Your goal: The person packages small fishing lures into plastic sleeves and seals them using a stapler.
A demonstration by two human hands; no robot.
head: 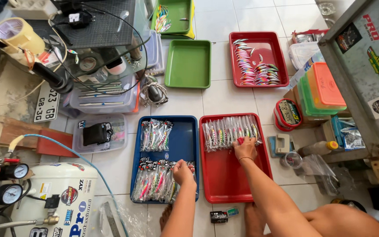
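Sorting packets: left hand (183,169) closed on clear-bagged lures (158,184) in blue plastic tray (185,140) — right hand (245,149) fingers pinch one in red plastic tray (229,180).

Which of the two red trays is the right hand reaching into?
The near red tray, beside the blue tray. The right hand rests on its row of packets; the far red tray holds loose lures.
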